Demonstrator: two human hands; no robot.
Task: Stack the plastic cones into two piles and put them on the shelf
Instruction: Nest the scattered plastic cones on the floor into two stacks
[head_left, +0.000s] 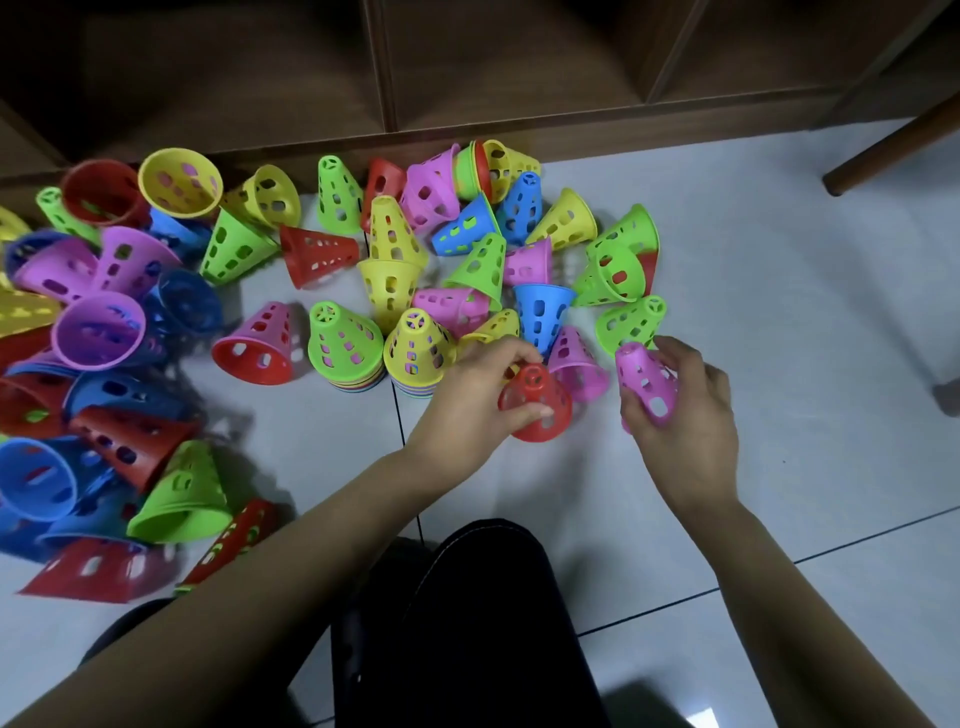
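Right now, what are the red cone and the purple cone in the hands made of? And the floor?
The red cone, held in the left hand, looks like thin moulded plastic: smooth, slightly shiny, with cut-out holes. The purple cone, in the right hand, seems to be the same plastic, with the same holes and sheen. The floor is probably glazed tile: pale, glossy, with dark joint lines.

Glossy plastic cones (343, 340) (perforated), smooth pale floor tiles (779, 364), wooden shelf (467, 78)
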